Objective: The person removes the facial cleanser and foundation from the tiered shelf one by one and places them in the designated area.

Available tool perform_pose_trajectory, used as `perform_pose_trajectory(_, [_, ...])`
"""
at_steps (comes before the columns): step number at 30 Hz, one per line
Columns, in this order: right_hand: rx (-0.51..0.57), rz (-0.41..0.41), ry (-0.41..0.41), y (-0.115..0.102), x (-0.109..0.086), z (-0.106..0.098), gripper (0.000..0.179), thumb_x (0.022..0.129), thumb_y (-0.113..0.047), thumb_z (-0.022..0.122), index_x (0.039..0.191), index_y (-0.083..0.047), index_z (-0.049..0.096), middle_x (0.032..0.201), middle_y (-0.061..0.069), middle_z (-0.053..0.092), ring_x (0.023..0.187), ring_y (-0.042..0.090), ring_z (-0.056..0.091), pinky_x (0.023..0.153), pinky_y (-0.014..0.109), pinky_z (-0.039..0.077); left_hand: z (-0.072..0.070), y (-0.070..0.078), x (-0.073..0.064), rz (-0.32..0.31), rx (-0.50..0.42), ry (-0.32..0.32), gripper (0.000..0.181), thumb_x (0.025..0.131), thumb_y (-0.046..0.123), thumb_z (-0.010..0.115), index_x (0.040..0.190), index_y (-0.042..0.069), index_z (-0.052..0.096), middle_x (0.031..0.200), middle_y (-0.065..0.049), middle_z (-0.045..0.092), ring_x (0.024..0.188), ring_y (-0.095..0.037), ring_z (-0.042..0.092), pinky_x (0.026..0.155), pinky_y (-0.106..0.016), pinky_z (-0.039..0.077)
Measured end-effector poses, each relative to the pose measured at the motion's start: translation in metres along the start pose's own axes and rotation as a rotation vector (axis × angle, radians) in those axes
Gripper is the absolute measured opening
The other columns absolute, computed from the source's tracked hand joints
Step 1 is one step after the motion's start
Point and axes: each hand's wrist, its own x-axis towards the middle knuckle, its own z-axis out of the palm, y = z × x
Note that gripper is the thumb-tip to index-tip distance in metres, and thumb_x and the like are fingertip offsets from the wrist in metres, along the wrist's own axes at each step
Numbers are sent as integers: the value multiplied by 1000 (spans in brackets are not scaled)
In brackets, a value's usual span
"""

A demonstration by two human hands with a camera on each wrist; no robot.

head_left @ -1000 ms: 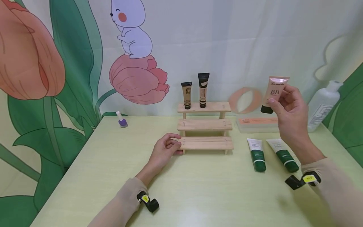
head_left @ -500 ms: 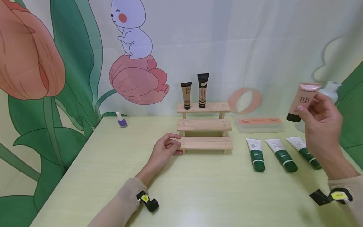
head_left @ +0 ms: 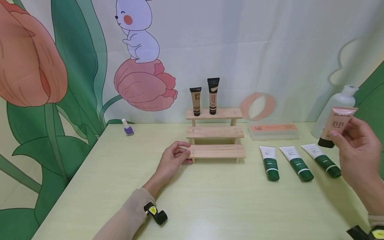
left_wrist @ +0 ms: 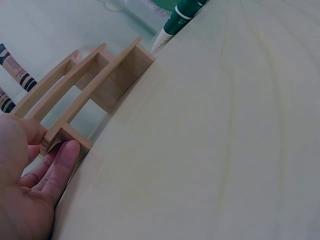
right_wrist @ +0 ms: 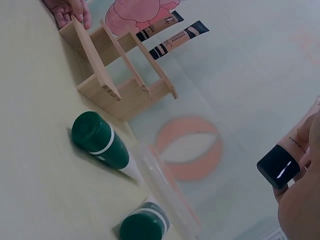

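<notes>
In the head view my right hand (head_left: 360, 150) pinches a pink BB cream tube (head_left: 337, 125) with a black cap, cap down and a little tilted, held above the right side of the table. At the middle stands a three-step wooden display rack (head_left: 217, 151). My left hand (head_left: 171, 163) grips the left end of its lowest step, thumb and fingers around the board in the left wrist view. On the top step two black-capped tubes stand upright, a smaller tan tube (head_left: 196, 101) and a taller beige tube (head_left: 213, 96).
Three green-and-white tubes (head_left: 295, 163) lie in a row right of the rack. Behind them are a clear plastic case (head_left: 273, 133) with an orange label and a white bottle (head_left: 339, 100). A purple nail polish bottle (head_left: 128, 129) stands at the back left.
My right hand has moved right, then down, with the BB cream tube, uncovering the third green-and-white tube. My left hand has stayed on the rack.
</notes>
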Motion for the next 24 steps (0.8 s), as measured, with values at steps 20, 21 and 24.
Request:
perform_pose_trajectory(20, [103,-24,-38,40,-55,-65,55,105,24,53,148,-8,64,129,-8,71,115,0,67,101,1,51,-1,-1,-1,21,-4,-9,25,110,3,69,135,4,68,108,-18,73,92,-25,80,89,-38,73])
perform_pose_trajectory(21, [107,-30,-58,43,-58,-69,56,105,24,52,148,-9,63,129,-9,71,115,0,67,100,1,51,-1,-1,-1,21,-1,-9,25,110,3,69,135,4,68,108,-18,73,92,-25,80,89,-38,73])
perform_pose_trajectory(24, [144,-36,-91,52,-67,-80,58,104,27,49,145,-10,64,128,-9,73,113,-2,69,99,1,52,-1,-2,-1,19,-1,-8,25,110,3,69,135,5,69,108,-17,73,92,-26,80,89,-38,73])
